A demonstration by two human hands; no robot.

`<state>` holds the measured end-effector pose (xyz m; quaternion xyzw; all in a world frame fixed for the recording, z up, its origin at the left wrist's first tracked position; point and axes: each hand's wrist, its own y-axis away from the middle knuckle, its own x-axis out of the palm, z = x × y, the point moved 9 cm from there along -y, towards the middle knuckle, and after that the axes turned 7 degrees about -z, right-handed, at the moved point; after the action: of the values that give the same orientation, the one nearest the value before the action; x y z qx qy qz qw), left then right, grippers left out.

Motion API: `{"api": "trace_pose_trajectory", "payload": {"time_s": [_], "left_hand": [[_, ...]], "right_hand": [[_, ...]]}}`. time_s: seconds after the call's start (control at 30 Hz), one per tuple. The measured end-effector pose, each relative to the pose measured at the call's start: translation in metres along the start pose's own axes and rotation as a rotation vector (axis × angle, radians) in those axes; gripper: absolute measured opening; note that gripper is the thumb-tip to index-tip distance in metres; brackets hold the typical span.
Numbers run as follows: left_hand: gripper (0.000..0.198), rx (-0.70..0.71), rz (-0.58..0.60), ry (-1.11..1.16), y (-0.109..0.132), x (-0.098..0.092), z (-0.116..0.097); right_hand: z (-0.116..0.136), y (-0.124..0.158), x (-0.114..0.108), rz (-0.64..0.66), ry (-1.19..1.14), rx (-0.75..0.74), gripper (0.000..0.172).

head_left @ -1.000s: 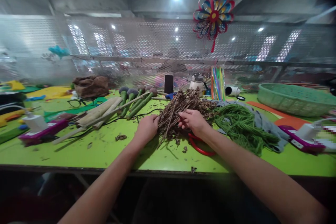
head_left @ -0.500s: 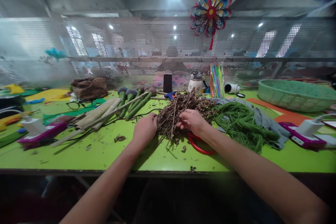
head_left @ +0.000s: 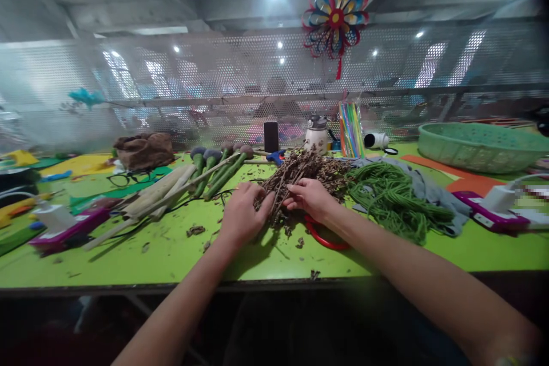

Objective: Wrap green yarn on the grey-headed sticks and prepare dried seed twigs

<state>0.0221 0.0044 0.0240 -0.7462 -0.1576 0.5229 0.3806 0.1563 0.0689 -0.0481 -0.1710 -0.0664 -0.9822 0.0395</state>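
Observation:
A heap of dried brown plant stems [head_left: 300, 174] with small withered heads lies at the middle of the green table. My left hand [head_left: 244, 211] is at its left edge, thumb and fingers curled around some of the stems; the fingertips are partly hidden. From the right, my right hand [head_left: 313, 197] pinches a thin stem between thumb and fingers. Just below that hand shows a red ring-shaped handle [head_left: 326, 234], partly covered by the heap and my forearm. Dry crumbs [head_left: 196, 230] are scattered on the tabletop nearby.
Green yarn [head_left: 386, 200] lies right of the heap, on grey cloth. Green-stemmed pieces with grey heads [head_left: 212, 155] and pale sticks [head_left: 160, 186] lie left. Behind stand a white bottle [head_left: 316, 137] and a phone [head_left: 271, 137]. A green basket [head_left: 480, 154] is far right.
My left hand has moved right and further over the stems, its thumb now showing. My right hand stays at the stems, nearly unmoved. The view has shifted slightly.

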Motion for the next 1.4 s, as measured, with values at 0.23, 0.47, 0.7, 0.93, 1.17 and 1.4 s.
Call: {"api": "trace_pose_trajectory", "payload": {"time_s": [0.23, 0.47, 0.7, 0.93, 1.17, 1.4], "left_hand": [[0.035, 0.016, 0.252, 0.049, 0.009, 0.029, -0.003], [0.035, -0.216, 0.204, 0.290, 0.003, 0.024, 0.026], [0.038, -0.243, 0.296, 0.388, 0.004, 0.031, 0.025], [0.034, -0.218, 0.290, 0.424, 0.004, 0.027, 0.017], [0.034, -0.105, 0.293, 0.390, 0.010, 0.031, 0.003], [0.034, 0.032, 0.306, 0.223, 0.012, 0.024, -0.010]], "right_hand": [[0.000, -0.002, 0.000, 0.002, 0.023, -0.012, 0.012], [-0.004, -0.001, -0.003, -0.006, 0.154, 0.037, 0.018], [0.024, -0.001, -0.014, -0.152, 0.388, -0.236, 0.023], [0.054, 0.013, -0.009, -0.179, 0.427, -0.505, 0.025], [-0.003, 0.017, 0.028, 0.234, 0.114, -0.029, 0.027], [0.004, 0.005, 0.014, 0.123, -0.052, 0.040, 0.017]]}}
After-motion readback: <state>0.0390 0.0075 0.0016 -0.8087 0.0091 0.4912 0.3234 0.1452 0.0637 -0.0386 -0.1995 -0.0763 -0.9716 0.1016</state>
